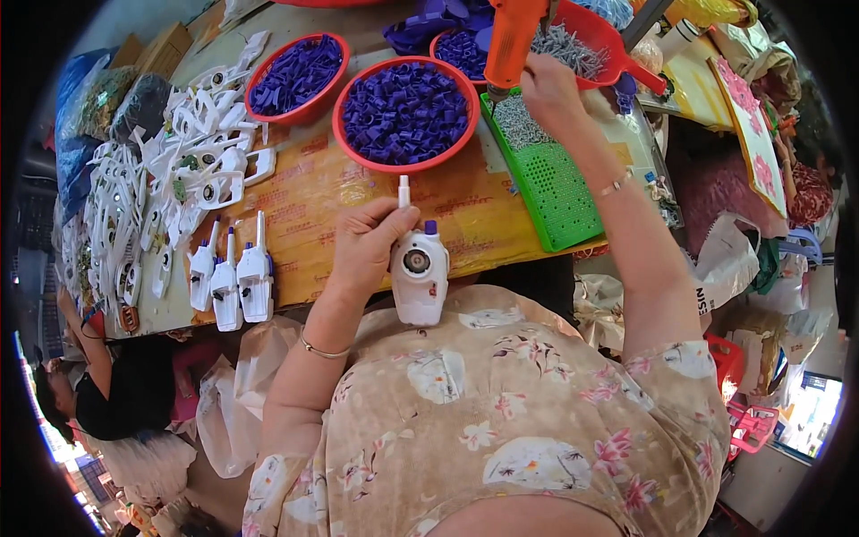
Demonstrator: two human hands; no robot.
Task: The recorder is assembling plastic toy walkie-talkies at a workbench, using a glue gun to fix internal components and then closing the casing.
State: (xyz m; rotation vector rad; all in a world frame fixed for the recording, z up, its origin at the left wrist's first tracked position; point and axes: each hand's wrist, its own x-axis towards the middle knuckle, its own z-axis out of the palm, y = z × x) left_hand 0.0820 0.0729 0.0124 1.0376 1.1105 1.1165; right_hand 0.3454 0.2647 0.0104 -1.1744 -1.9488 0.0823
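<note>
My left hand (pixel 369 234) grips a white toy walkie-talkie (pixel 428 295) by its upper left side, near the stubby antenna. The toy stands upright in front of my chest, with a round dark speaker and a purple knob. My right hand (pixel 551 89) is raised at the far right with its fingers curled, close beside the orange electric screwdriver (pixel 514 45). What it holds, if anything, I cannot make out. Below it lies a green perforated tray (pixel 559 201) with a heap of small screws (pixel 522 123). Behind it, a red scoop (pixel 617 45) holds more screws.
Red bowls (pixel 405 166) of purple plastic parts stand beyond my left hand. Three walkie-talkies (pixel 226 286) lie at the table's near left edge, beside a large pile of white shells (pixel 201 170). Another person (pixel 125 389) sits at the left. Plastic bags (pixel 729 255) hang at the right.
</note>
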